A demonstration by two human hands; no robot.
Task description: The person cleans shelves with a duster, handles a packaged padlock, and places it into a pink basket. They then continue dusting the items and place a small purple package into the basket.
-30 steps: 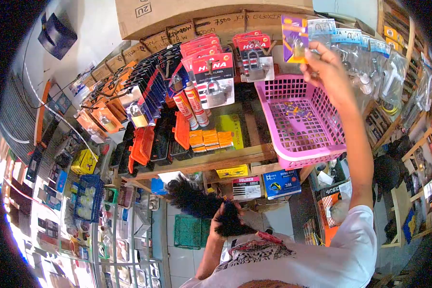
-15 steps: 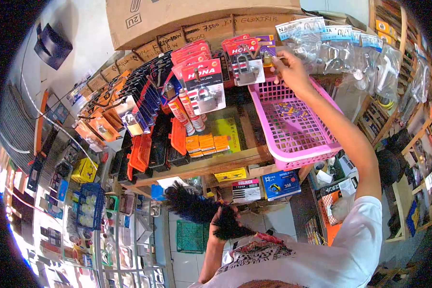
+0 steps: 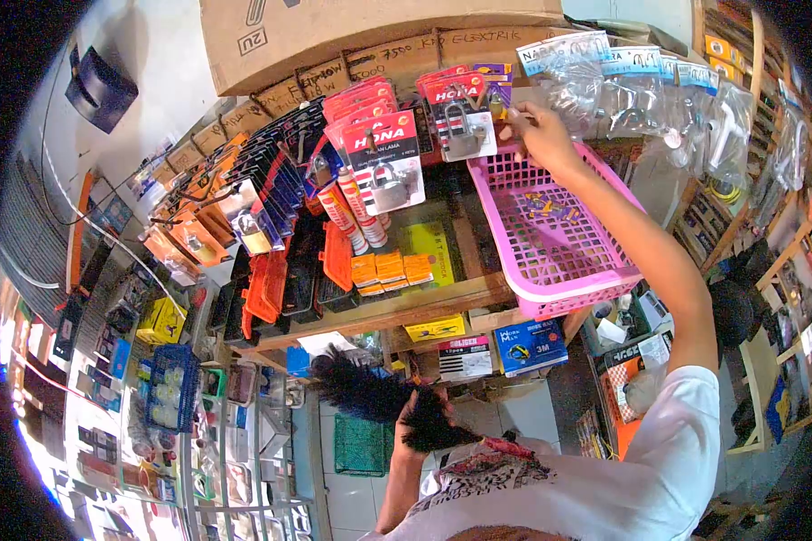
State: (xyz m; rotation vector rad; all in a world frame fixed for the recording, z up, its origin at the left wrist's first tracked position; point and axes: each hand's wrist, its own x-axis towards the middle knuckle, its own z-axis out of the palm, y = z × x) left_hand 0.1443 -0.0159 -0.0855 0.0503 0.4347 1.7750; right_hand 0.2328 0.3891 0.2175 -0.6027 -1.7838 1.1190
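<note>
My left hand [image 3: 417, 417] is closed around a black feather duster [image 3: 356, 386], its plumes spreading to the left and partly covering the fingers. My right hand [image 3: 543, 137] reaches over the back edge of a pink plastic basket [image 3: 564, 293]. Its fingers are curled beside a purple-carded padlock [image 3: 499, 90]; whether they pinch something is hidden. Just left of those fingers hangs a carded HONA padlock [image 3: 460, 131]. Another HONA padlock pack [image 3: 386, 162] hangs nearer. Small yellow and purple pieces [image 3: 553, 207] lie in the basket.
Rows of hanging padlock packs [image 3: 262, 185] fill the left side of the counter. Bagged fittings [image 3: 641, 99] hang at right. White-and-red tubes [image 3: 341, 216], small orange boxes [image 3: 390, 268] and orange-lidded cases [image 3: 266, 287] stand along the wooden edge [image 3: 370, 314]. A cardboard carton [image 3: 370, 36] sits behind.
My right hand has shifted slightly down, and its fingers have drawn back a little from the purple-carded padlock. The left hand and feather duster have hardly moved.
</note>
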